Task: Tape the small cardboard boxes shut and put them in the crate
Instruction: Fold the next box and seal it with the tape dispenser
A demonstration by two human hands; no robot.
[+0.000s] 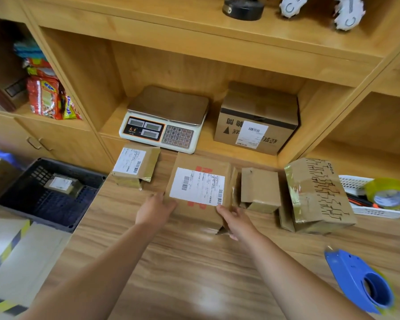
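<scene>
A cardboard box with a white shipping label (200, 188) lies on the wooden counter in the middle. My left hand (155, 210) holds its left near corner, and my right hand (234, 219) grips its right near edge. Other small boxes stand around it: a taped one (136, 167) to the left, an open-flapped one (260, 190) to the right, and a patterned one (316, 197) further right. The dark crate (21, 197) sits low at the left with one small labelled box (62, 184) inside. A blue tape dispenser (360, 282) lies at the near right.
A weighing scale (164, 121) and a larger labelled box (256, 121) stand on the shelf behind. A white basket (356, 181) at the right holds a roll of clear tape (388, 192) and pens. Snack packets (44, 98) fill the left shelf.
</scene>
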